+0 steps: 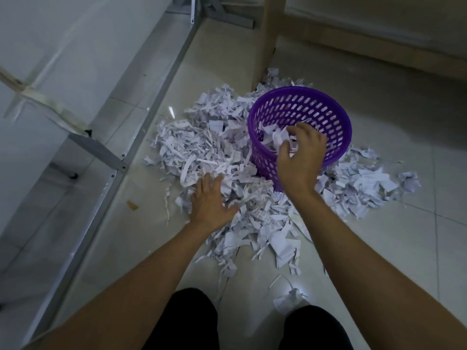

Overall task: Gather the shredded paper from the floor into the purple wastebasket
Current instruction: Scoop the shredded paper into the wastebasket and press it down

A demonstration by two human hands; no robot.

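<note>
R hand point(300, 157) fingers spread over purple wastebasket point(328, 107), L hand point(211, 200) splayed on shredded paper point(202, 152); basket bottom hidden.

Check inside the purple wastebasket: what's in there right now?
A few white paper shreds lie low inside the purple wastebasket; most shredded paper is on the floor. The right hand, fingers spread over the rim, covers the near inside; the bottom isn't visible.

pale tiled floor point(391, 248), grey metal frame point(141, 117) at left, wooden leg point(267, 41) behind
</note>
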